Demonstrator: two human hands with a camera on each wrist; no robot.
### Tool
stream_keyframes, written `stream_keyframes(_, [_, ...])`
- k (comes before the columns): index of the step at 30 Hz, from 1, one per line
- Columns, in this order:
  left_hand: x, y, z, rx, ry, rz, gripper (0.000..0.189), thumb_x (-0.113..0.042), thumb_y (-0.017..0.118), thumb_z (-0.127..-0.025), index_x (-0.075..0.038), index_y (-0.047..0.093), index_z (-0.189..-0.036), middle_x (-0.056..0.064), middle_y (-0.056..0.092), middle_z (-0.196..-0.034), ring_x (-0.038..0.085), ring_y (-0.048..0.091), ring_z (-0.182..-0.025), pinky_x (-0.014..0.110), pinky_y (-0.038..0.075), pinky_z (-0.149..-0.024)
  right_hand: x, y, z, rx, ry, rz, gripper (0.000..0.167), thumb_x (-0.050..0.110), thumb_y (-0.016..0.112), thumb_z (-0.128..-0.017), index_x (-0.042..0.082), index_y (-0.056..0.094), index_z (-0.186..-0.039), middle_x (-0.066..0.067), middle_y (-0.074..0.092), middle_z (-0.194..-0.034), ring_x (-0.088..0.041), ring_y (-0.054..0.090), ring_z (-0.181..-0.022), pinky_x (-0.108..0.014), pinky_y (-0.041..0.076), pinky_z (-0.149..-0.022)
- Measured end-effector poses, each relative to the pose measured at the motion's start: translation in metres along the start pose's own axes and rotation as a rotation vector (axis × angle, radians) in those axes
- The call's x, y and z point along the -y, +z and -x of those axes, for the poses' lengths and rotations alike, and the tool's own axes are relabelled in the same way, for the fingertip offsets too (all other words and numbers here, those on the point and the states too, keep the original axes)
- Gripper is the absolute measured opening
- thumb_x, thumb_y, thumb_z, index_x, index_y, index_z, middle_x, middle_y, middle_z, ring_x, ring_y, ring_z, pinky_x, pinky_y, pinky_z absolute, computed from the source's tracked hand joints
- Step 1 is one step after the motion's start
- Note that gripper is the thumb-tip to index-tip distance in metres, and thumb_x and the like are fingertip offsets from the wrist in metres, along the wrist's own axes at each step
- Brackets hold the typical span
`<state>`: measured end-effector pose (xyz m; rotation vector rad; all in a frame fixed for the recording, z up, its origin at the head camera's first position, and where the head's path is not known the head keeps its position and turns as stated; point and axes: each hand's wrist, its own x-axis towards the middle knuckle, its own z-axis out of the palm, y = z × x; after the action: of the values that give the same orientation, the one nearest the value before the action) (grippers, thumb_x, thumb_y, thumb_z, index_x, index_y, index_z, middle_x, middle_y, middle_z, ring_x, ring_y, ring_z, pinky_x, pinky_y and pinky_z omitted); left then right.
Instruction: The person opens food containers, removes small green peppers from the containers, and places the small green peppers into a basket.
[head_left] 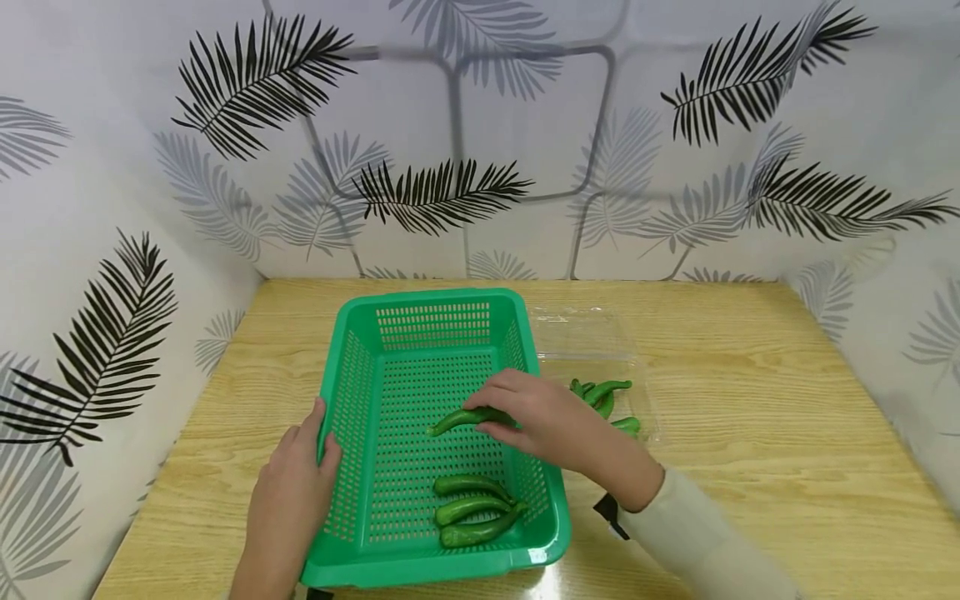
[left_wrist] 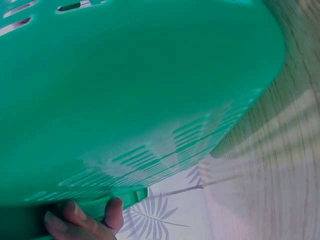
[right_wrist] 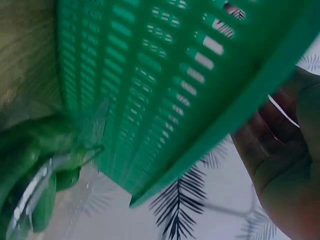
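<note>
A green plastic basket with slotted walls stands on the table. My left hand grips its left rim; in the left wrist view the fingertips show at the rim. Over the basket's right half, my right hand pinches a green chili pepper between thumb and fingers, its free end pointing left. Three more green chili peppers lie side by side in the basket's near right corner. In the right wrist view my right hand is beyond the basket rim, and the held pepper is hidden there.
Right of the basket lies a clear plastic package holding several green chili peppers, partly hidden by my right hand. Wood-grain table extends to the right. A leaf-patterned covering rises behind and at both sides.
</note>
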<state>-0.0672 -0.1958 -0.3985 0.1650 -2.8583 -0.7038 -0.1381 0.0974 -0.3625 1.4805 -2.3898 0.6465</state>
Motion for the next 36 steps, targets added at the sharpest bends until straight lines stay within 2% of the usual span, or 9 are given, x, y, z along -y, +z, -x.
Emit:
stream_keyframes(5, [0.0,0.0,0.0,0.0,0.005,0.004,0.049,-0.017,0.048,-0.094,-0.003,0.04,-0.14,0.015,0.059,-0.095,0.023,0.049,-0.059,0.038,0.043,-0.049,0.004,0.01,-0.006,0.051,0.021,0.03,0.027,0.021,0.068,-0.086,0.015,0.064,-0.111,0.004,0.06,-0.106,-0.008,0.055,-0.096,-0.021,0.047,-0.075])
stream_keyframes(13, [0.0,0.0,-0.001,-0.011,0.001,-0.005,0.049,-0.017,0.048,-0.093,-0.003,0.041,-0.14,0.015,0.059,-0.093,0.022,0.047,-0.055,0.034,0.04,-0.045,0.005,0.014,-0.009,0.071,0.08,0.056,0.026,0.019,0.069,-0.084,0.015,0.064,-0.109,0.004,0.06,-0.104,-0.01,0.056,-0.095,-0.023,0.048,-0.076])
stream_keyframes(22, [-0.001,0.0,-0.001,0.003,0.001,-0.003,0.049,-0.017,0.048,-0.094,-0.004,0.04,-0.14,0.014,0.058,-0.091,0.022,0.047,-0.055,0.035,0.041,-0.046,0.016,0.032,-0.012,0.323,0.223,0.113,0.021,0.02,0.068,-0.085,0.017,0.065,-0.106,0.003,0.06,-0.101,-0.011,0.058,-0.091,-0.024,0.049,-0.069])
stream_keyframes(30, [-0.001,0.0,-0.001,-0.005,0.005,-0.002,0.049,-0.017,0.048,-0.094,-0.003,0.041,-0.14,0.014,0.058,-0.091,0.021,0.045,-0.053,0.033,0.039,-0.044,0.017,0.05,-0.012,0.435,0.281,0.202,0.014,0.016,0.071,-0.082,0.016,0.067,-0.095,0.004,0.06,-0.087,-0.01,0.058,-0.076,-0.022,0.046,-0.058])
stream_keyframes(36, [-0.001,0.0,-0.001,0.009,-0.004,-0.003,0.05,-0.018,0.048,-0.094,-0.003,0.04,-0.14,0.015,0.059,-0.095,0.022,0.046,-0.056,0.033,0.04,-0.045,0.018,0.054,-0.013,0.506,0.338,0.187,0.012,0.01,0.071,-0.081,0.019,0.069,-0.088,0.006,0.06,-0.081,-0.009,0.055,-0.068,-0.022,0.042,-0.053])
